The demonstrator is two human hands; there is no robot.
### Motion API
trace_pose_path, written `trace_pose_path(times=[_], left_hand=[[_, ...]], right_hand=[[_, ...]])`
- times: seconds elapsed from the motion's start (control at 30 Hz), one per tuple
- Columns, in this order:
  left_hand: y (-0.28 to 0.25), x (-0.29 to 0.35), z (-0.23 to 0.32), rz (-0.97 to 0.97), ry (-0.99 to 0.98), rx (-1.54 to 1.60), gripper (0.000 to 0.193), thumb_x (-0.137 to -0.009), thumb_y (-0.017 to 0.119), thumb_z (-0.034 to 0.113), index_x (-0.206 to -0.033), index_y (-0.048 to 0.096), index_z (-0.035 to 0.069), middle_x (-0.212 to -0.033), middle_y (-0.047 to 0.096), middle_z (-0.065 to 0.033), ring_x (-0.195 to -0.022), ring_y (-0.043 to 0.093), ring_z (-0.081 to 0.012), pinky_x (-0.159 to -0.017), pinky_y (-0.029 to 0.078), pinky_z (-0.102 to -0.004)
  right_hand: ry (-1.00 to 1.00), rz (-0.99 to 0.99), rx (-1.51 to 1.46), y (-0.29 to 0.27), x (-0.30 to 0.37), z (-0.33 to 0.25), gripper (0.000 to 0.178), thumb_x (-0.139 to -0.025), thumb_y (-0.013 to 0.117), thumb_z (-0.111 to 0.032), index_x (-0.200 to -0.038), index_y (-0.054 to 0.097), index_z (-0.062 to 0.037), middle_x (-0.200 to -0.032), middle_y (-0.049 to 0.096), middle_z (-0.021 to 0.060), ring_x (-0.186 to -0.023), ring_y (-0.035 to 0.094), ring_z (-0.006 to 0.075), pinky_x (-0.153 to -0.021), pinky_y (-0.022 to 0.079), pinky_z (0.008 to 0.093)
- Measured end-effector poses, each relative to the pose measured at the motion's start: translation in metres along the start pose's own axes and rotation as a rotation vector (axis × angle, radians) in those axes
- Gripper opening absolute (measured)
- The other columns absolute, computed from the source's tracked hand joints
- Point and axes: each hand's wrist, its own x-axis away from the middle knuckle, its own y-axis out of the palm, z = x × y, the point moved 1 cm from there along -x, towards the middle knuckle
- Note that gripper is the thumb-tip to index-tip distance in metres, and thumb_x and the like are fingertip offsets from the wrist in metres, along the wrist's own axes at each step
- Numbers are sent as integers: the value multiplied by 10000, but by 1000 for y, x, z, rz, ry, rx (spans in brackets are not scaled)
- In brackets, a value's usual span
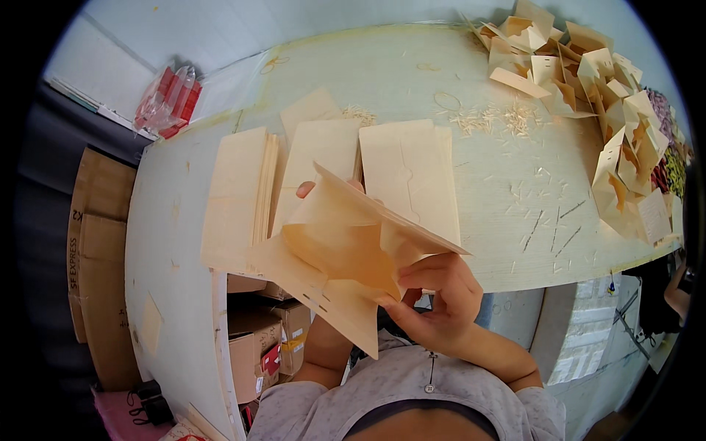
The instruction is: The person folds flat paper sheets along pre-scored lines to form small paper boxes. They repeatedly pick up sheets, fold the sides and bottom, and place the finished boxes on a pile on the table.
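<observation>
Grey shirt (309,411), nearest us. One bag (338,253), tan, mouth spread, held tilted over the near edge of the surface (353,73). Our right hand (445,301) pinches its rim, thumb against fingers; our left hand (305,190), mostly hidden behind it, shows fingertips, grip we cannot tell. Beyond: three flat stacks (239,184). Far right: opened bags (573,73), heaped.

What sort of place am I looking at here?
Probably a small paper-packaging workroom: stacked flat folders of tan card on a large worktable, an open folder in hand, and a heap of opened folders at the far right.
</observation>
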Motion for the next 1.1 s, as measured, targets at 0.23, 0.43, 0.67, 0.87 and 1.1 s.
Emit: trace_pose_path(times=[0.23,0.43,0.67,0.87,1.1], left_hand=[[-6,7,-2,113,107,59,436,-857,432,533,-1046,516,150,-1048,531,-40,-1051,439,-174,-971,271,-377],[14,-4,-12,-107,118,-32,395,-844,474,504,-1045,521,167,-1069,523,-14,-1047,463,-135,-972,269,-374],[13,-6,-14,-197,236,83,278,-830,581,281,-1090,485,310,-1158,452,-71,-1079,439,-307,-934,314,-505],[15,-6,-13,-235,267,4,232,-848,555,284,-1070,495,319,-1144,459,-70,-1072,441,-306,-927,320,-512],[17,-3,-2,-200,178,87,172,-892,456,345,-1037,533,294,-1134,482,-67,-1076,450,-242,-932,309,-492]], right_hand=[[43,148,-13,3,2,-4,233,-614,771,7,-721,564,0,-724,526,54,-487,508,59,-375,420,179],[-137,101,129,0,4,-6,254,-598,720,81,-727,520,-11,-746,514,93,-548,487,112,-446,408,219],[-90,209,108,3,3,-7,222,-590,746,37,-655,546,-35,-656,563,83,-501,524,146,-437,417,220],[-63,176,69,0,5,-4,208,-606,744,22,-689,561,-36,-690,575,86,-535,541,148,-471,436,223],[-85,-20,-72,-7,-7,-8,140,-692,676,29,-734,551,-18,-726,560,100,-537,533,141,-492,441,218]])
